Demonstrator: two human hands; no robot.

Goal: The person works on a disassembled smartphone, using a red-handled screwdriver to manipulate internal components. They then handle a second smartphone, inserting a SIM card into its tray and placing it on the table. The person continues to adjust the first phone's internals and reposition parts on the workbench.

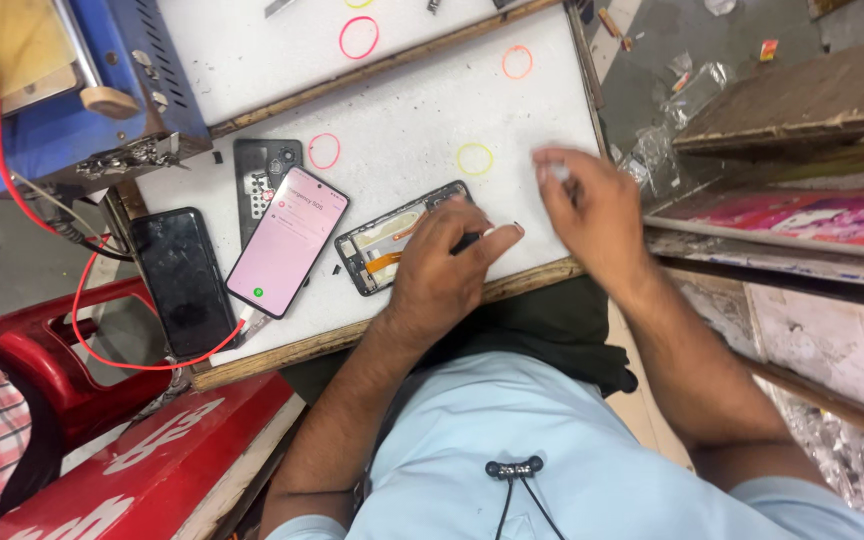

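1. Landmark taken: opened phone frame (402, 240), lying flat on the white board (422, 120), near its front edge.
2. Left of the frame: a lit pink-screen phone (287, 242) was propped over a dark back cover (264, 175); a black phone (184, 282) lay further left, beside the red cable (102, 350). Risk judged: a snagged cable could drag those phones off.
3. On the frame's right end: left hand (444, 270) was pressed palm-down, fingers curled, a dark slim tool (465, 242) apparently pinned under them. Risk judged: a slip could tear the exposed orange flex (384, 262).
4. Right of the frame, apart from it: right hand (592, 210) was raised, blurred, fingertips pinched on something small and pale; what, cannot be told. It could be dropped and lost.
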